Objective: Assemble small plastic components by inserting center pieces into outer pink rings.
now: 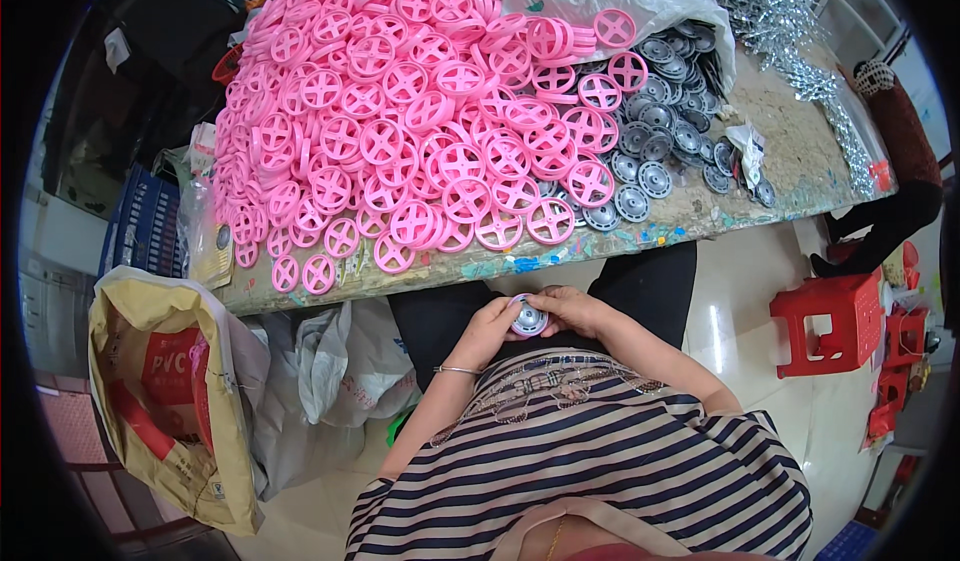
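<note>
Over my lap, just below the table's front edge, both hands hold one small toy wheel (529,318), a silver hubcap disc set against a pink ring. My left hand (489,327) grips it from the left side, thumb near its top. From the right, my right hand (574,311) pinches it with the thumb on its upper face. The fingers underneath are hidden. Beyond them on the table, a large heap of pink wheel rings (390,111) with cross-shaped spokes spreads to the edge. Silver-grey hubcap discs (655,141) lie in a pile right of the pink ones.
The worn table (790,161) carries a white sack (630,1) and silver tinsel (770,21). At the lower left stand an open yellow-brown sack (235,411) and grey plastic bags (340,361). A red stool (830,323) is on the right, with a person (895,151) near it.
</note>
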